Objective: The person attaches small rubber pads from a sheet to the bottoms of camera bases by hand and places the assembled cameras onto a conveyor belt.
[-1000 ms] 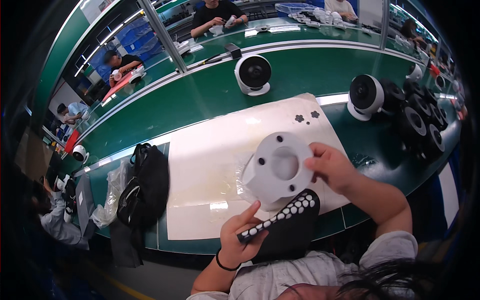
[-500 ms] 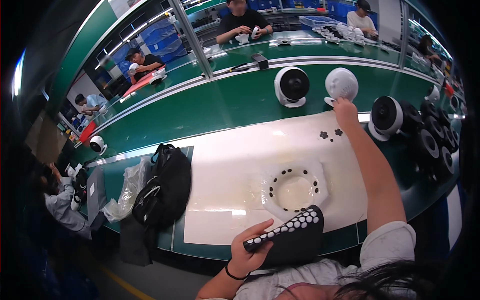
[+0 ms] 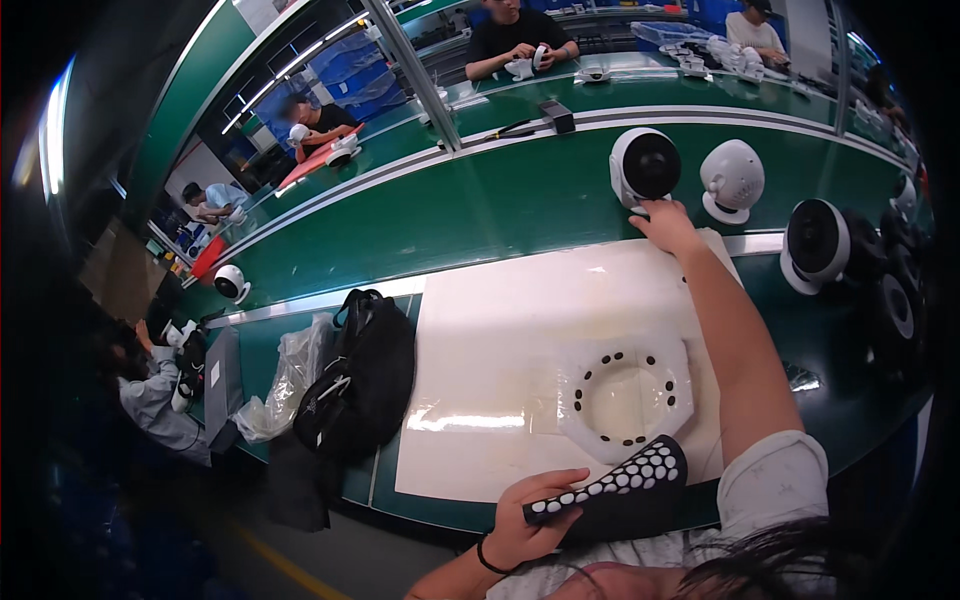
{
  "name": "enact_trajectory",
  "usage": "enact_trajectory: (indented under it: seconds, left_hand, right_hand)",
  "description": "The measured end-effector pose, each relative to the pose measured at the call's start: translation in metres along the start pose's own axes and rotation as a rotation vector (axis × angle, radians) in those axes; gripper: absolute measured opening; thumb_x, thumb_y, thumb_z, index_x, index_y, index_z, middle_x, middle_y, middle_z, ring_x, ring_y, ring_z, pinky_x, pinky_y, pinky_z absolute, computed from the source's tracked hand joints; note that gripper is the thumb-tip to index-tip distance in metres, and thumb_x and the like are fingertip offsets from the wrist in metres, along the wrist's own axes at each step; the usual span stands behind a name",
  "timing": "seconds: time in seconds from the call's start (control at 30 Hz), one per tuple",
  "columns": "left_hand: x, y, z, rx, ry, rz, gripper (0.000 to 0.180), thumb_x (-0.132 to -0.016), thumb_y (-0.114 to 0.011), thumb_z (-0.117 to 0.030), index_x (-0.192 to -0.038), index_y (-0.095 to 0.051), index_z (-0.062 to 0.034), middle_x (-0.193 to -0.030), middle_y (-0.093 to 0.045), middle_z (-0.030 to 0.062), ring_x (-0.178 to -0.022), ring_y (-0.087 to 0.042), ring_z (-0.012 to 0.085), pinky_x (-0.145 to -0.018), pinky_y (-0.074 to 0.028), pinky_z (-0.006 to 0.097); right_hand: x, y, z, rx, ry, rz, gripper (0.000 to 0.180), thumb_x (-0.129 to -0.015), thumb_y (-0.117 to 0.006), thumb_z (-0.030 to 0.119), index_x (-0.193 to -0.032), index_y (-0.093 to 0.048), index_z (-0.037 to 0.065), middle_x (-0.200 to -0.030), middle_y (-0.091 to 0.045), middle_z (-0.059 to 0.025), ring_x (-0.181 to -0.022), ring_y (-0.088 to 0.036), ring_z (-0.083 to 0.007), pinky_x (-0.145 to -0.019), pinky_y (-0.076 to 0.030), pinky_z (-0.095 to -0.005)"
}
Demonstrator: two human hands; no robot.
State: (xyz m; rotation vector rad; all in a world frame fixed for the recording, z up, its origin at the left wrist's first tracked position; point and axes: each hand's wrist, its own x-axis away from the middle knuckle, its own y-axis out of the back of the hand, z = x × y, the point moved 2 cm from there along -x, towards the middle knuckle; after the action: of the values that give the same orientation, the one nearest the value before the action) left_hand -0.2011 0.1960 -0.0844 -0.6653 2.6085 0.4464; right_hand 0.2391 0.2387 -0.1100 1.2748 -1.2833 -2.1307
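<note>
My left hand (image 3: 532, 520), low in the view, is closed around the edge of a curved black sheet (image 3: 640, 475) dotted with white round pads. My right hand (image 3: 668, 226) reaches to the back of the bench. Its fingers grip the foot of a round white fan-like unit with a black front (image 3: 648, 165), which stands upright. Just right of it stands a similar white unit (image 3: 735, 178) with its vented back toward me. Below my right forearm lies a white ring-shaped holder (image 3: 572, 405) with several small black dots around its opening.
A cream mat (image 3: 470, 380) covers the near bench. A black bag (image 3: 370, 370) and clear plastic bag (image 3: 290, 380) lie left. Another white unit (image 3: 815, 240) and several black round parts (image 3: 895, 305) crowd the right. People work beyond the metal post (image 3: 415, 75).
My right hand has let go of the rear-facing white unit, now upright, and moved left to the black-fronted one. My left hand still holds the sheet. The view has shifted, moving the scene rightward.
</note>
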Motion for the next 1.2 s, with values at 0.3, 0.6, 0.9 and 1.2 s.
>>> enact_trajectory:
  seconds: [0.3, 0.6, 0.9, 1.2]
  left_hand:
    - [-0.011, -0.006, -0.012, 0.066, 0.152, 0.049, 0.029, -0.065, -0.067, 0.003, -0.093, -0.059, 0.0020, -0.096, -0.060, 0.0168, -0.086, -0.060, 0.0224, -0.074, -0.046, 0.029]
    - [0.001, 0.000, -0.001, -0.007, 0.054, 0.032, 0.020, -0.066, -0.068, -0.001, -0.085, -0.060, 0.0001, -0.072, -0.060, 0.0098, -0.061, -0.057, 0.0222, -0.056, -0.043, 0.029]
    - [0.001, 0.000, -0.012, -0.050, -0.114, 0.095, 0.013, -0.069, -0.067, -0.001, -0.079, -0.058, -0.0015, -0.069, -0.058, 0.0088, -0.060, -0.056, 0.0235, -0.054, -0.042, 0.031]
    - [0.017, 0.022, -0.031, 0.090, 0.044, -0.292, 0.011, -0.074, -0.067, -0.002, -0.077, -0.056, -0.0002, -0.064, -0.051, 0.0004, -0.059, -0.045, 0.0064, -0.053, -0.037, 0.022]
  right_hand:
    - [0.023, 0.087, 0.041, -0.145, 0.224, -0.223, 0.022, -0.075, -0.061, 0.016, -0.094, -0.057, 0.007, -0.086, -0.061, -0.0124, -0.080, -0.058, -0.0292, -0.066, -0.046, -0.0361]
    - [0.093, 0.233, 0.116, -0.967, 0.078, 0.463, 0.037, -0.067, -0.073, 0.014, -0.101, -0.062, 0.005, -0.093, -0.064, -0.0075, -0.086, -0.059, -0.0130, -0.075, -0.047, -0.0261]
    - [0.115, 0.216, 0.155, -0.764, 0.373, 0.558, 0.034, -0.072, -0.066, 0.017, -0.104, -0.062, 0.005, -0.086, -0.063, -0.0107, -0.079, -0.059, -0.0207, -0.071, -0.046, -0.0293]
    - [0.152, 0.258, 0.175, -0.990, 0.603, 0.382, 0.061, -0.059, -0.078, 0.030, -0.108, -0.054, 0.004, -0.110, -0.051, -0.0122, -0.100, -0.050, -0.0273, -0.084, -0.041, -0.0359]
